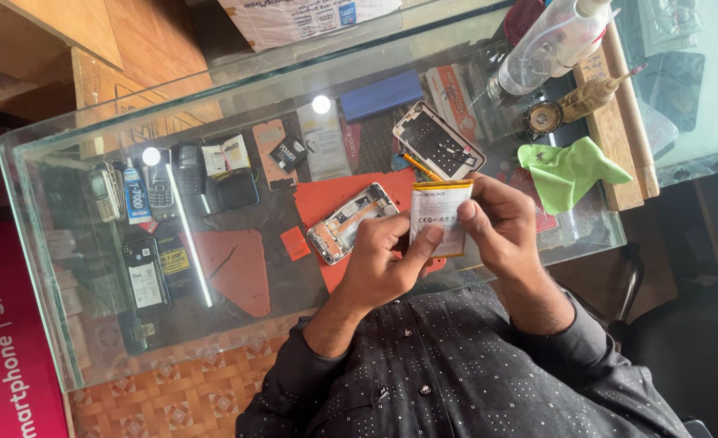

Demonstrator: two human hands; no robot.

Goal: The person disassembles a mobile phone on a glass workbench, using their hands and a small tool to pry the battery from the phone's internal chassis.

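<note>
Thing in hand: a flat white rectangular phone battery with a yellow edge (438,217), held upright above the glass-topped table (237,77), just in front of the person's chest.
Left hand (387,255): grip closed on the battery's lower left side, thumb laid across its face.
Right hand (501,227): grip closed on the battery's right edge, fingertips curled over the top corner.
How it likely handles: light and thin, smooth-wrapped so a little slippery; a soft pouch cell, I judge, which should not be bent, squeezed hard or pricked.
Where to hold: along the long edges, flat between thumb and fingers, as both hands do now.
Just beside: an opened silver phone frame (349,222) lying on an orange mat (326,195), touching the left hand's knuckles from this view.
Behind the battery: a second phone housing with a white rim (437,142) and a yellow-handled tool (418,166) under it.
Further off: a green cloth (568,168), a clear spray bottle (553,40) and a wooden board (614,134) to the right, well apart.
In the way: nothing between the hands and the frame; old phones (144,272) lie under the glass.
</note>
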